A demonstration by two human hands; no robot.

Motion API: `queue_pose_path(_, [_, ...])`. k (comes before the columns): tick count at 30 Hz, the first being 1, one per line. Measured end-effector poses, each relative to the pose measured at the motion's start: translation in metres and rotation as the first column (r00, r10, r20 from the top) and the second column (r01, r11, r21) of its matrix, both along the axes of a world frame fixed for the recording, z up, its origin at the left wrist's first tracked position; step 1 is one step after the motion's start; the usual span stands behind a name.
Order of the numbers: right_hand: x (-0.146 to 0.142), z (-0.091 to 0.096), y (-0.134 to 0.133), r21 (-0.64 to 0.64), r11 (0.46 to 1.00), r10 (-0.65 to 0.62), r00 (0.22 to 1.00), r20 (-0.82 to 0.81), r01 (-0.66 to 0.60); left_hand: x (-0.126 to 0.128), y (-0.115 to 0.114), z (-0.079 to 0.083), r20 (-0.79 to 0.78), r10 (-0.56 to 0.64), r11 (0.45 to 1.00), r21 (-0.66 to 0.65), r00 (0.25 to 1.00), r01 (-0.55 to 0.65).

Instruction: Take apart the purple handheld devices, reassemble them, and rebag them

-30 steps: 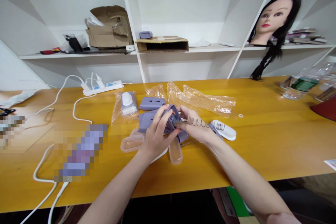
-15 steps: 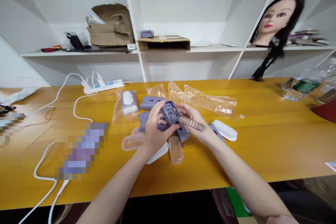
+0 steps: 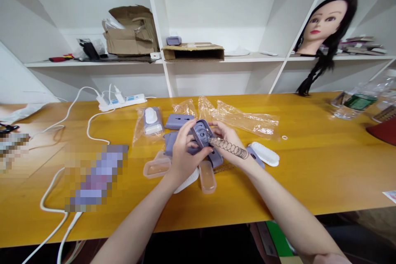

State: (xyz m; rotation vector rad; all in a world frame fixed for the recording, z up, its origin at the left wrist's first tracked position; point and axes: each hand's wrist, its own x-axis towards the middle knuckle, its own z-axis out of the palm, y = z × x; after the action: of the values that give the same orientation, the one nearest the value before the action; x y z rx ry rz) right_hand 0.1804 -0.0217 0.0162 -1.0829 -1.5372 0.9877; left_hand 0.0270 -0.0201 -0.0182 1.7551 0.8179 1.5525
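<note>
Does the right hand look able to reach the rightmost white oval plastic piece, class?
Probably yes: the white oval piece lies uncovered nearby, though the right hand seems busy at the open lavender plastic housing.

White shelf unit [image 3: 222, 10] set behind wooden table [image 3: 309, 189]. In left bay, torn cardboard box [image 3: 130, 42] placed, red-handled tool [image 3: 57, 59] laid left of it. In middle bay, flat open-ended cardboard box [image 3: 198, 46] set. In right bay, mannequin head [image 3: 324, 22] placed, black hair draped over shelf edge. On table: white power strip [image 3: 131, 100] placed at back left, plugs inserted; pixelated item [image 3: 100, 173] met by white cable [image 3: 70, 227]; green-labelled bottle [image 3: 360, 101] placed at right, near red object [image 3: 383, 130] cut off by frame edge.
</note>
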Motion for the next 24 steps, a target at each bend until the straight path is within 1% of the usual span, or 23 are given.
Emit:
queue_pose_path(2, [0.002, 0.009, -0.003, -0.152, 0.983, 0.079, 0.981, -0.18, -0.107, -0.001, 0.001, 0.005, 0.13, -0.048, 0.996, -0.062, 0.99, 0.056])
queue_pose_path(5, [0.003, 0.018, -0.005, -0.319, 0.911, 0.104, 0.894, -0.436, -0.262, -0.003, 0.004, 0.008, 0.279, -0.059, 0.995, -0.056, 0.958, 0.078])
queue_pose_path(7, [0.0, 0.019, -0.006, -0.386, 0.847, 0.126, 0.843, -0.523, -0.366, -0.003, 0.005, 0.007, 0.297, -0.053, 0.997, -0.035, 0.953, 0.066])
queue_pose_path(9, [-0.004, 0.017, -0.007, -0.44, 0.786, 0.141, 0.82, -0.555, -0.433, 0.0, 0.004, 0.004, 0.247, -0.057, 0.998, -0.025, 0.967, 0.065])
queue_pose_path(10, [-0.006, 0.016, -0.008, -0.46, 0.769, 0.133, 0.815, -0.565, -0.444, 0.001, 0.003, 0.003, 0.2, -0.053, 0.998, -0.024, 0.978, 0.059])
queue_pose_path(11, [-0.008, 0.015, -0.008, -0.469, 0.766, 0.113, 0.81, -0.575, -0.439, 0.002, 0.003, 0.002, 0.14, -0.032, 0.999, -0.022, 0.99, 0.036])
queue_pose_path(13, [-0.009, 0.015, -0.008, -0.463, 0.788, 0.065, 0.803, -0.593, -0.406, 0.0, 0.004, 0.002, -0.007, 0.037, 0.999, 0.005, 0.999, -0.037])
queue_pose_path(15, [-0.005, 0.016, -0.006, -0.436, 0.821, 0.036, 0.796, -0.604, -0.368, -0.009, 0.008, 0.006, -0.192, 0.087, 0.996, 0.043, 0.978, -0.08])
queue_pose_path(16, [-0.002, 0.017, -0.005, -0.422, 0.838, 0.023, 0.797, -0.604, -0.345, -0.016, 0.012, 0.009, -0.305, 0.062, 0.998, 0.048, 0.95, -0.049])
queue_pose_path(17, [0.003, 0.018, -0.002, -0.413, 0.855, 0.002, 0.798, -0.602, -0.314, -0.024, 0.015, 0.013, -0.444, 0.048, 0.999, 0.037, 0.895, -0.036])
queue_pose_path(18, [0.008, 0.019, 0.0, -0.408, 0.871, -0.032, 0.798, -0.601, -0.273, -0.034, 0.019, 0.017, -0.583, 0.059, 0.998, 0.023, 0.81, -0.056])
queue_pose_path(19, [0.013, 0.02, 0.003, -0.408, 0.887, -0.08, 0.797, -0.599, -0.218, -0.043, 0.023, 0.02, -0.686, 0.066, 0.996, -0.002, 0.724, -0.093])
queue_pose_path(20, [0.019, 0.021, 0.007, -0.41, 0.899, -0.134, 0.791, -0.597, -0.157, -0.052, 0.026, 0.023, -0.753, 0.049, 0.993, -0.032, 0.657, -0.111])
queue_pose_path(21, [0.025, 0.022, 0.01, -0.41, 0.907, -0.186, 0.783, -0.594, -0.095, -0.06, 0.028, 0.024, -0.785, 0.029, 0.991, -0.057, 0.619, -0.118])
queue_pose_path(22, [0.03, 0.022, 0.014, -0.404, 0.914, -0.228, 0.777, -0.587, -0.037, -0.066, 0.031, 0.025, -0.803, 0.009, 0.99, -0.077, 0.597, -0.118])
queue_pose_path(24, [0.039, 0.022, 0.021, -0.385, 0.922, -0.264, 0.781, -0.566, 0.033, -0.075, 0.034, 0.024, -0.816, -0.037, 0.988, -0.115, 0.578, -0.099])
